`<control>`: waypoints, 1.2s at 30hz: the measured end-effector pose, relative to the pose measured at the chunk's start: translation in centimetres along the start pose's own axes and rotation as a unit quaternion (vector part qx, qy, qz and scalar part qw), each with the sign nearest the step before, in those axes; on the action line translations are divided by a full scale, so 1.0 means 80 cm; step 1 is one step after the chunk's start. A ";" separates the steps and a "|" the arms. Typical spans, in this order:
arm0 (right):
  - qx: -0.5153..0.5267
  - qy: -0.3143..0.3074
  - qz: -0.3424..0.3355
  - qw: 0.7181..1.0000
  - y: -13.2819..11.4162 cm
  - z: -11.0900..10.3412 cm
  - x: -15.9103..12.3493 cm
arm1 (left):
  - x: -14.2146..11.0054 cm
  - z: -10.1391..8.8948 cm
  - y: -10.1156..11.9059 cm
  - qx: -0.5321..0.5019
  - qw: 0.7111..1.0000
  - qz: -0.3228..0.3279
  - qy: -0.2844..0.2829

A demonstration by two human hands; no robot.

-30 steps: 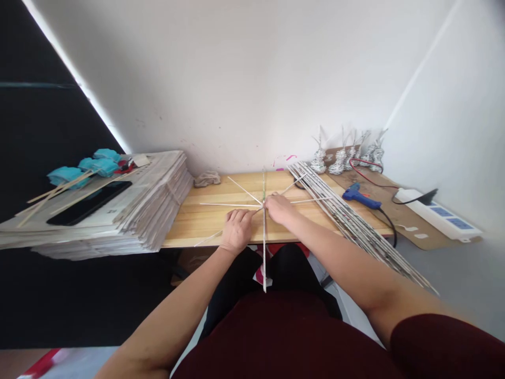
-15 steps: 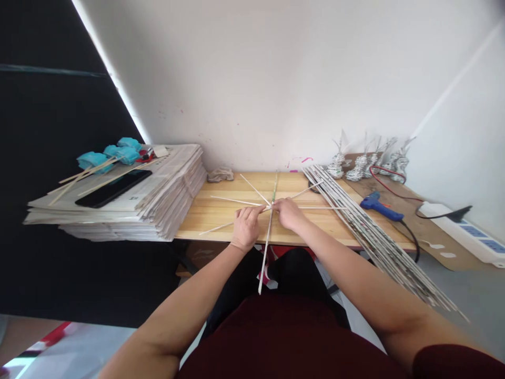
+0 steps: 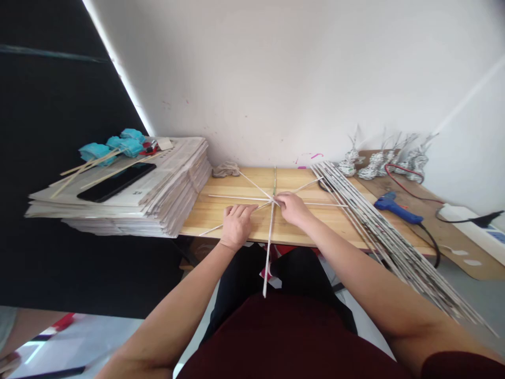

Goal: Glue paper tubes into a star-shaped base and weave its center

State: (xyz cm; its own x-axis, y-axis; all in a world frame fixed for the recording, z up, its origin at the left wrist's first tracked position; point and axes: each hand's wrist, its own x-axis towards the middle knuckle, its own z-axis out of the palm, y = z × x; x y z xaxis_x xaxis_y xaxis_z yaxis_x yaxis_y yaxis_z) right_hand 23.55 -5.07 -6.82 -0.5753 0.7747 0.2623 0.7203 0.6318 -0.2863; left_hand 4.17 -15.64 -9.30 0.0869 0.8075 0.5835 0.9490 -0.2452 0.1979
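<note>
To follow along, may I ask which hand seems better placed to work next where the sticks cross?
Probably the right hand: its fingers are where the sticks cross; the left hand is farther.

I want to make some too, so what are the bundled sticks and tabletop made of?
The bundled sticks look like matte rolled paper, probably newspaper: pale with dark, printlike flecks. The tabletop looks like smooth wood, pale with grain lines, but could be laminate.

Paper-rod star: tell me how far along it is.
Looks done: the paper rods cross at one centre, spread like spokes. In hand: the right hand pinches at that crossing; the left hand lies over one spoke. Apparently left: anything to go around the spokes, whose visible lengths are bare; a rod bundle lies to the right.
</note>
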 end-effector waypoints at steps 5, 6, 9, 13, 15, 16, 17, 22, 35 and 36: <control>-0.011 -0.002 0.019 1.000 0.007 -0.006 -0.002 | -0.001 0.007 -0.002 0.006 1.000 -0.001 -0.014; -0.013 -0.005 0.020 1.000 0.007 -0.006 -0.002 | 0.000 0.008 -0.002 0.008 1.000 0.002 -0.023; -0.022 -0.010 0.034 0.999 0.006 -0.003 -0.001 | 0.004 0.012 -0.005 0.008 0.998 0.014 -0.059; -0.034 -0.005 0.052 0.998 0.008 -0.003 -0.002 | 0.006 0.016 -0.008 -0.009 0.997 0.023 -0.079; -0.046 -0.004 0.051 0.998 0.010 -0.003 -0.003 | 0.006 0.016 -0.009 -0.014 0.997 0.021 -0.077; -0.053 -0.006 0.047 0.997 0.011 -0.003 -0.003 | 0.006 0.016 -0.009 -0.015 0.997 0.019 -0.076; -0.060 -0.008 0.040 0.997 0.011 -0.003 -0.004 | 0.006 0.015 -0.009 -0.015 0.997 0.017 -0.075; -0.099 -0.032 -0.014 0.994 0.007 0.001 -0.008 | 0.006 0.015 -0.008 -0.012 0.997 0.015 -0.069; -0.198 -0.091 -0.065 0.974 -0.035 -0.008 0.008 | 0.006 0.013 -0.003 -0.001 0.998 0.003 -0.066; -0.201 -0.091 -0.064 0.973 -0.037 -0.008 0.008 | 0.006 0.012 -0.003 -0.001 0.998 0.002 -0.067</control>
State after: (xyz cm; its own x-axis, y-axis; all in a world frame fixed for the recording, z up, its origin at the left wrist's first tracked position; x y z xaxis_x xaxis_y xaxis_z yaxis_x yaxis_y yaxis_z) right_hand 21.28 -6.50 -5.24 -0.7028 0.7051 0.0941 0.7108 0.6909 0.1317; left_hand 4.28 -14.71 -9.84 0.1301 0.8706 0.4745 0.9482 -0.2491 0.1970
